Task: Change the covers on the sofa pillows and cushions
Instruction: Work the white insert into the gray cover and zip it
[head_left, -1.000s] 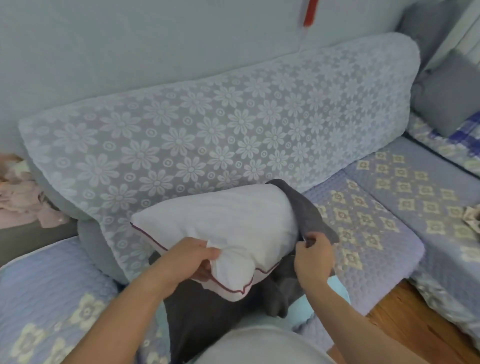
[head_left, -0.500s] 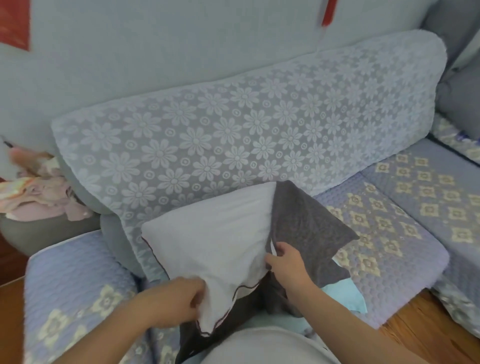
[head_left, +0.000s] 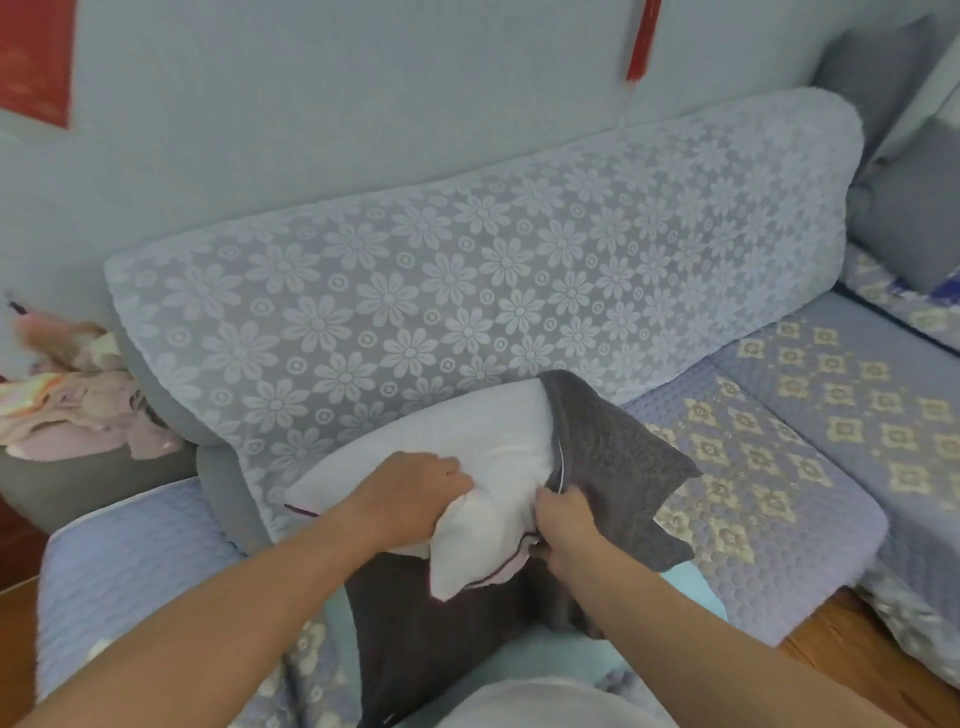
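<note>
White pillow (head_left: 483, 457) lies on the sofa seat, its right end inside a dark grey cover (head_left: 618, 467).

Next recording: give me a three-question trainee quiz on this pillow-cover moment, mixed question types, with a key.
1. True or false: the dark grey textured fabric cover already encloses the whole white stuffed pillow insert.
2. Which hand pinches the cover's open edge? A) left hand B) right hand
3. Fill in: the sofa backrest wears a pale floral ____ throw.

Key
1. False: only the pillow's right end sits inside; most of it shows bare.
2. B: the right hand pinches the edge, while the left hand grips the pillow.
3. lace
</note>
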